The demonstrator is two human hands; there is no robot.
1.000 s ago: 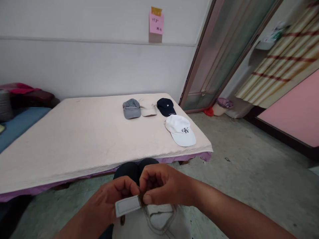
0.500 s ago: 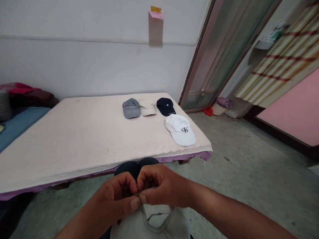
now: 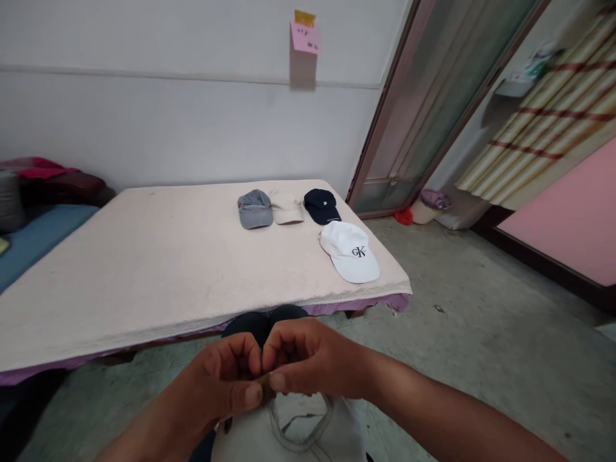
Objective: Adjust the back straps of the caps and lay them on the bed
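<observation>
Low at the bottom centre is a light grey-beige cap point(image 3: 250, 436), its back opening and strap turned upward. My left hand point(image 3: 221, 378) pinches the strap end with thumb and curled fingers. Right beside it, my right hand point(image 3: 308, 359) grips the same strap, the two thumbs a little apart over a small brownish piece. On the bed lie a grey cap point(image 3: 255, 210), a cream cap point(image 3: 287, 209), a navy cap point(image 3: 321, 206) and, nearer the front corner, a white cap point(image 3: 351, 251) with black letters.
A bed point(image 3: 158, 269) with a pale cover stands before me, against a white wall. A pink note point(image 3: 305, 38) hangs there. At the right are a sliding door, a waste bin point(image 3: 427, 206) and a striped curtain point(image 3: 539, 128). Dark clothing point(image 3: 62, 189) lies at far left.
My thumbs have moved slightly apart on the strap, showing more of the brownish piece. The pink note on the wall has swung down flatter. The view has shifted a little.
</observation>
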